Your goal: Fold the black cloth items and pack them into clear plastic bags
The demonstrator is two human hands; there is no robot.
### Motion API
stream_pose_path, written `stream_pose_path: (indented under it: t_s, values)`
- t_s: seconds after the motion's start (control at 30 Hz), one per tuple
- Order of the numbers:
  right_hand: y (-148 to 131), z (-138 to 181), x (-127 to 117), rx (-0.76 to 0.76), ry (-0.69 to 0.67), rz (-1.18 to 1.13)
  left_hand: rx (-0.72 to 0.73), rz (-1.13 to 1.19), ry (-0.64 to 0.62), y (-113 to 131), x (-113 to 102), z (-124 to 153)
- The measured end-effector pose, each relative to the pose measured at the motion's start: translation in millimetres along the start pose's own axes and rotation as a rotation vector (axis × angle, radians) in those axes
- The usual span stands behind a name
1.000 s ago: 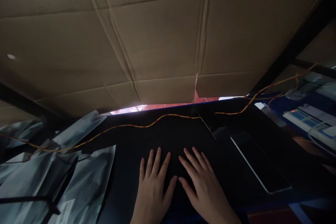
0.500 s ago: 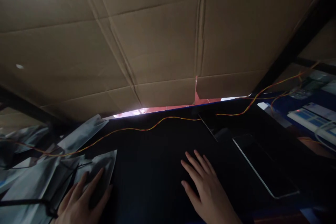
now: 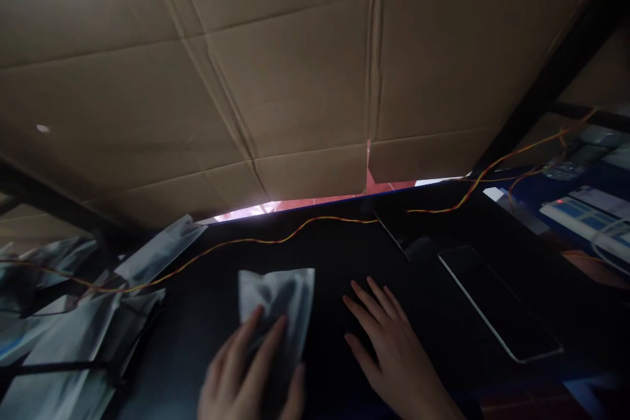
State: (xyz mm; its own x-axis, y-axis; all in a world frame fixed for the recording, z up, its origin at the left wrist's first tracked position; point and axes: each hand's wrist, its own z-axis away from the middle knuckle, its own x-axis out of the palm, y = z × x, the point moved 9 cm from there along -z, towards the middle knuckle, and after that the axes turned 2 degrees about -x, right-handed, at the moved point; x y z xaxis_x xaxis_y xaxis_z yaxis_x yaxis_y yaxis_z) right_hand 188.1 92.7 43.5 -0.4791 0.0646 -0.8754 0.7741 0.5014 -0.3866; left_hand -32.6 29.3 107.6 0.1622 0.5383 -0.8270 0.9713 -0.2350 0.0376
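My left hand [image 3: 251,374] lies over a frosted plastic pouch [image 3: 290,289], its fingers on top and its thumb along the right edge; the near end is hidden under the hand. To the right, my right hand [image 3: 388,348] rests palm down on the black table surface [image 3: 197,315], fingers spread, holding nothing. Further left, several similar pouches [image 3: 69,328] lie in a loose pile with dark straps or cords across them. A smartphone with a dark screen [image 3: 502,308] lies to the right of my right hand.
A thin red-and-yellow twisted wire [image 3: 231,244] crosses the table's far part. Cardboard panels [image 3: 305,92] stand behind it, with dark frame bars [image 3: 541,85] at the sides. A white-and-blue device [image 3: 585,223] sits at the right. Another dark flat object [image 3: 398,230] lies beyond my right hand.
My left hand has moved right, away from the pile, and one frosted pouch has come along under its fingers. My right hand has stayed almost where it was.
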Motion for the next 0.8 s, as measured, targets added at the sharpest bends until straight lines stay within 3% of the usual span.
stream_pose_path:
  t_s: [0.03,0.1,0.2,0.33,0.47,0.63,0.8]
  values:
    - [0,0,0,0.0,0.004,0.003,0.047,-0.037,-0.077,19,15,1]
    - [0,2,-1,-0.006,0.017,0.005,0.003,-0.134,-0.212,33,40,4]
    - [-1,2,1,-0.015,0.024,-0.003,-0.011,-0.136,-0.295,33,50,2]
    - [-1,-1,-1,0.0,0.043,-0.006,0.027,-0.04,-0.274,27,42,-22]
    - [-10,-1,-15,-0.013,0.012,-0.121,0.064,0.077,-0.277,34,58,-40]
    - [-52,17,-5,-0.227,-0.16,-0.359,-0.001,0.159,-0.287,33,79,-37]
    - [-74,25,6,-0.347,-0.003,-0.291,-0.037,0.226,-0.215,21,56,-35]
